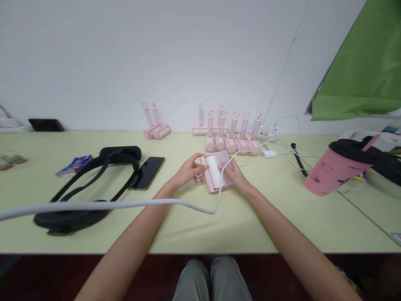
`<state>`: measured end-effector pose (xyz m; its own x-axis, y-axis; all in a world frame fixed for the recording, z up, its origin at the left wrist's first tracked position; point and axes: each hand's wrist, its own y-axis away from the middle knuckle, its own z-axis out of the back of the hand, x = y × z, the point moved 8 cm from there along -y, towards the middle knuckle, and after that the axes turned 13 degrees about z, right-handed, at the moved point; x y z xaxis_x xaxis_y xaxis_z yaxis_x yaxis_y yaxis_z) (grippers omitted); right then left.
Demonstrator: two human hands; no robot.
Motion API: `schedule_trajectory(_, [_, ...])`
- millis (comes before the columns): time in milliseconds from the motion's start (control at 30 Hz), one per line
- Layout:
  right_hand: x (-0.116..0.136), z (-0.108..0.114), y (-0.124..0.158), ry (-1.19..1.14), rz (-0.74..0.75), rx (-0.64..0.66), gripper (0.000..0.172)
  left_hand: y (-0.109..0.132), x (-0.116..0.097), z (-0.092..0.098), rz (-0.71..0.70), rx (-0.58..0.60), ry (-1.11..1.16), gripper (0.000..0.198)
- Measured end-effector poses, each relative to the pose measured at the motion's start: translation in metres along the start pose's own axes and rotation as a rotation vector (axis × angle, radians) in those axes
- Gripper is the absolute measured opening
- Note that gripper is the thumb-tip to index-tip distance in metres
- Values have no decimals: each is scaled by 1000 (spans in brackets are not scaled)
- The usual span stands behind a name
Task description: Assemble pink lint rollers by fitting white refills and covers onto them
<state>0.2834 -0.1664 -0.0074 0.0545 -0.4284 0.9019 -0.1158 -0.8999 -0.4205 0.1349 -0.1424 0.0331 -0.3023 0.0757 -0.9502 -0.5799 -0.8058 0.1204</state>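
Note:
Between my hands, just above the table, is a pink lint roller [213, 170] with its white roll showing and its cover swung to the right. My left hand [191, 168] is closed on its left side, thumb over the edge by the roll. On the right, my right hand [235, 175] grips the cover side. Part of the handle, tucked under my left fingers, is mostly hidden. Behind my hands stand several pink lint rollers [232, 142] with heart-topped handles, and a smaller group of lint rollers [158, 130] is further left by the wall.
A white cable [181, 202] crosses in front of the camera. To the left lie a black head strap [134, 161], a phone [147, 173] and a blue packet [75, 165]. A pink cup [326, 171] stands right, near a white charger [268, 154] and tangled cords.

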Motion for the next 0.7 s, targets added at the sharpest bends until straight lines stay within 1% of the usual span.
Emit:
schedule_trajectory(100, [0, -3, 1, -4, -40, 24, 74, -2, 1, 0, 9, -15, 1, 57])
schedule_trajectory(200, [-3, -10, 2, -4, -56, 43, 71, -4, 1, -2, -4, -28, 13, 58])
schedule_trajectory(367, [-7, -18, 3, 63, 1, 64, 74, -8, 3, -10, -15, 16, -3, 59])
schedule_trajectory(533, [-12, -16, 3, 50, -28, 31, 64, -7, 4, -14, 27, 36, -41, 55])
schedule_trajectory(633, [-14, -22, 4, 3, -58, 52, 58, -3, 4, -14, 89, 1, -88, 56])
schedule_trajectory(700, [-14, -28, 4, -25, -42, 68, 55, -1, 2, -15, 96, -26, -137, 59])
